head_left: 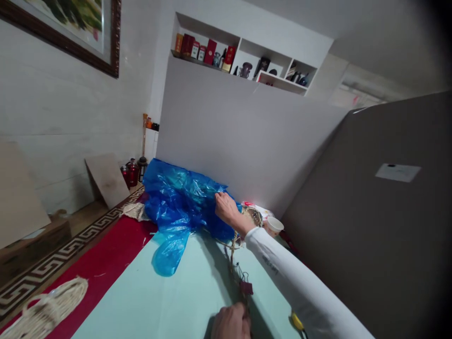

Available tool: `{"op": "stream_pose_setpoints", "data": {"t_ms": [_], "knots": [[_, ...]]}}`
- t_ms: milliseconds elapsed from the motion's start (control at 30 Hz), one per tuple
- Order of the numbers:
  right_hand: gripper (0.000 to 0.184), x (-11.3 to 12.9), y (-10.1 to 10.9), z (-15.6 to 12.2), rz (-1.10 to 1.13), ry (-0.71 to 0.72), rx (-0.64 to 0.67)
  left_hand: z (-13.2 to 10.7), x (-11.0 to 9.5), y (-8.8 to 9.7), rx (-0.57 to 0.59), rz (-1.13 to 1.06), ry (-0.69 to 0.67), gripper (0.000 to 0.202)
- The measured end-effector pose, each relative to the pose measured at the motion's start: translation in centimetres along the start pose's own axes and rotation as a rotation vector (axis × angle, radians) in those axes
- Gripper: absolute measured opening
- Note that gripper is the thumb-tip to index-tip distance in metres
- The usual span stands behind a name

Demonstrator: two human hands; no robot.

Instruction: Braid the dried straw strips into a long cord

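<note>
My right hand point(228, 209), in a white sleeve, is raised against the crumpled blue plastic bag point(190, 193). Its fingers are closed; whether they pinch the bag or a thin strand is hidden. At the bottom edge my left hand point(231, 322) has its fingers closed round the near end of a tan braided cord point(233, 247). A dark red binder clip point(246, 287) sits on or against that cord, just beyond the left hand. The cord runs away from me toward the blue bag over the pale green table top point(141, 296).
Woven straw soles point(56, 303) lie on the red cloth point(116, 249) at left. A white paper cup point(273, 226) and a woven basket point(252, 215) stand behind my right wrist. A yellow-handled tool point(297, 321) lies under my right sleeve. A grey partition point(370, 226) rises at right.
</note>
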State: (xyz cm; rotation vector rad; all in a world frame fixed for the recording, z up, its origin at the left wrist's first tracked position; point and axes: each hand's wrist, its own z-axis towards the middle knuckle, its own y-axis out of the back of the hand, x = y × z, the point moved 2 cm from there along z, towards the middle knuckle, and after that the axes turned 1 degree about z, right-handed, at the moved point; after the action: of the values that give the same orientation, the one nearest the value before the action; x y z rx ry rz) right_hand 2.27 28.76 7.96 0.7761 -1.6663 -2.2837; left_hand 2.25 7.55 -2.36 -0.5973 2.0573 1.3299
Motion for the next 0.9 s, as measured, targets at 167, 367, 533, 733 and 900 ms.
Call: {"op": "stream_pose_setpoints", "data": {"t_ms": [167, 367, 533, 733, 900], "knots": [[0.030, -3.1, 2.3, -1.8, 0.004, -0.015, 0.072, -0.3, 0.0, 0.2, 0.007, 0.015, -0.041, 0.033], [0.026, -1.3, 0.3, -4.1, 0.043, 0.127, 0.224, -0.4, 0.2, 0.3, 0.007, 0.042, -0.039, 0.031], [0.022, 1.6, -1.4, -3.9, 0.060, 0.209, 0.153, 0.0, 0.3, 0.2, 0.021, 0.066, -0.048, 0.032], [0.024, 0.7, 0.7, -1.6, 0.094, 0.081, -0.044, -0.1, 0.3, 0.3, 0.022, 0.051, -0.043, 0.032], [0.035, 0.8, 0.9, -2.1, 0.130, -0.063, -0.072, -0.5, 0.1, 0.5, 0.020, 0.040, -0.032, 0.033]]}}
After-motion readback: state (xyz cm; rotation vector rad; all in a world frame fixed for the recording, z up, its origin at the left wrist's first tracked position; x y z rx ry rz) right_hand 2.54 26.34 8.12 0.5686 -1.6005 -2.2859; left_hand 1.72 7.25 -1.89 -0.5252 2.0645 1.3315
